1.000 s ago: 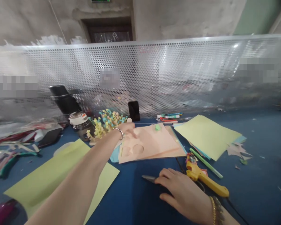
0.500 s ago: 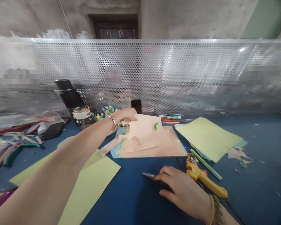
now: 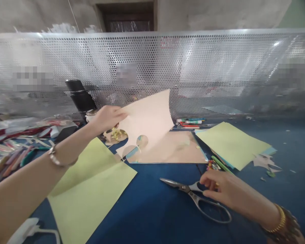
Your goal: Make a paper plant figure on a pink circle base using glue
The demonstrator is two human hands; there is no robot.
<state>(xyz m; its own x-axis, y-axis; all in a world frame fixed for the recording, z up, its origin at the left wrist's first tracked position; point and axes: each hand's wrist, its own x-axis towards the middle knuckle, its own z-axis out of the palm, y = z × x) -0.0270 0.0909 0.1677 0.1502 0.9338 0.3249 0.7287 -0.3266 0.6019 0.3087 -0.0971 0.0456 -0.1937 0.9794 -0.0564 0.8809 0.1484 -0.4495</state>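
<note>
A pale cream sheet [image 3: 149, 118] with round cut-outs along its lower left is pinched at its left edge by my left hand [image 3: 109, 118] and lifted off the pile. Under it lies a peach sheet [image 3: 173, 149] on a blue-edged stack. Metal scissors [image 3: 184, 187] rest on the blue table, blades pointing left. My right hand [image 3: 218, 186] hovers by the upper handle of the scissors, fingers curled but apart, holding nothing. A yellow-green sheet [image 3: 91, 193] lies below my left arm.
More yellow-green sheets [image 3: 234, 144] lie at the right beside white paper scraps [image 3: 264, 162]. Pens [image 3: 191, 122] sit by the perforated metal screen [image 3: 152, 61]. A black bottle [image 3: 80, 98] stands at the left, behind scattered tools. A white cable [image 3: 30, 230] is at the lower left.
My left hand has drawn the cream sheet up and left off the stack. My right hand has let go of the scissors and moved right. The view has shifted slightly.
</note>
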